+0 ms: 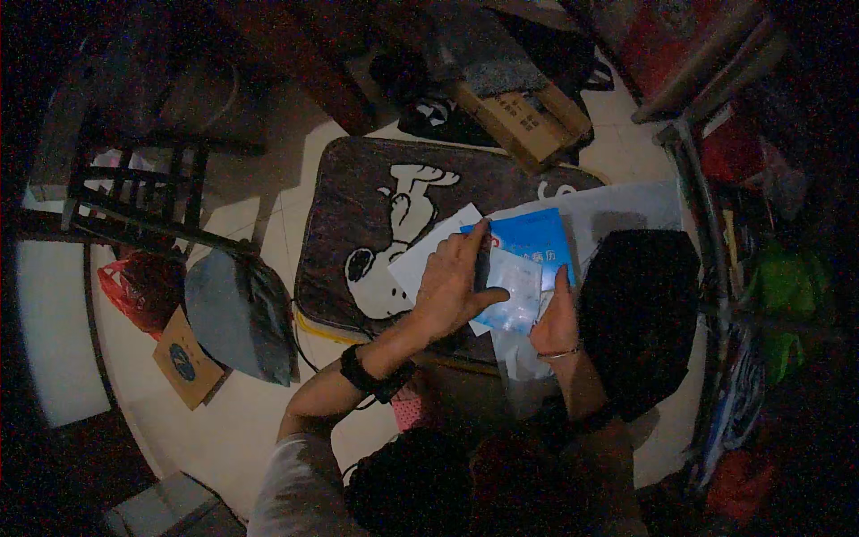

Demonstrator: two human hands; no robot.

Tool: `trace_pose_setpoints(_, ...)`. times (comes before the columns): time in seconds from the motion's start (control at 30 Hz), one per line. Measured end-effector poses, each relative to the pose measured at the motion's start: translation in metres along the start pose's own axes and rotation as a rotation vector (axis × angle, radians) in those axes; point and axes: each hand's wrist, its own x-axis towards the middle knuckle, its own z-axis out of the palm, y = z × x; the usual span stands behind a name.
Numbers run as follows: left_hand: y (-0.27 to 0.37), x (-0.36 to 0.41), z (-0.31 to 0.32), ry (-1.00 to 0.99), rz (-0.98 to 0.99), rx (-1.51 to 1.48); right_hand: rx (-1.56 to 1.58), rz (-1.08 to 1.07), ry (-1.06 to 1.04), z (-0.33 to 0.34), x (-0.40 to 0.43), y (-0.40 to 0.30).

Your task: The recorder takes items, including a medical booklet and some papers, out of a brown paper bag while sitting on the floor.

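A blue booklet (530, 228) bearing white writing lies tilted before me, over a white sheet of paper (419, 262). In front of its lower part is a small, pale translucent packet (515, 285) with bright glare on it. My left hand (453, 282) reaches across the paper, fingers extended toward the booklet's top left corner and thumb over the packet's left edge. Whether it grips anything is unclear. My right hand (557, 322) holds the booklet at its lower right edge, thumb pointing up; its fingers are partly hidden.
Beneath the papers is a dark mat (349, 194) with a white cartoon dog. An open cardboard box (523, 127) stands beyond it. Left are a red plastic bag (141, 285), a grey cushion-like item (235, 309) and a brown cardboard piece (188, 362). A black object (637, 315) stands right.
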Motion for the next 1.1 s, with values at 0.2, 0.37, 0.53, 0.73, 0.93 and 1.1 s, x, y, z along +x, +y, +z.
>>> trace_pose_setpoints(0.2, 0.006, 0.004, 0.002, -0.047, -0.079, -0.015, -0.022, 0.014, -0.010, -0.008, 0.005, 0.002)
trace_pose_setpoints(0.37, 0.004, 0.002, 0.004, -0.030, 0.033, 0.079, -0.080, 0.062, 0.004, -0.007, 0.005, -0.001)
trace_pose_setpoints(0.53, 0.004, 0.004, 0.005, -0.006, 0.062, 0.073, -0.050, 0.119, 0.032, -0.008, 0.010, -0.005)
trace_pose_setpoints(0.73, -0.002, 0.005, 0.010, 0.015, 0.013, 0.083, -0.182, 0.145, 0.094, -0.007, 0.010, -0.007)
trace_pose_setpoints(0.93, -0.025, -0.001, 0.011, 0.096, -0.414, -0.639, -0.121, 0.165, -0.019, -0.009, 0.018, -0.005)
trace_pose_setpoints(1.1, -0.017, 0.003, -0.009, 0.189, -0.458, -0.798, -0.208, 0.093, 0.044, 0.008, 0.019, -0.003)
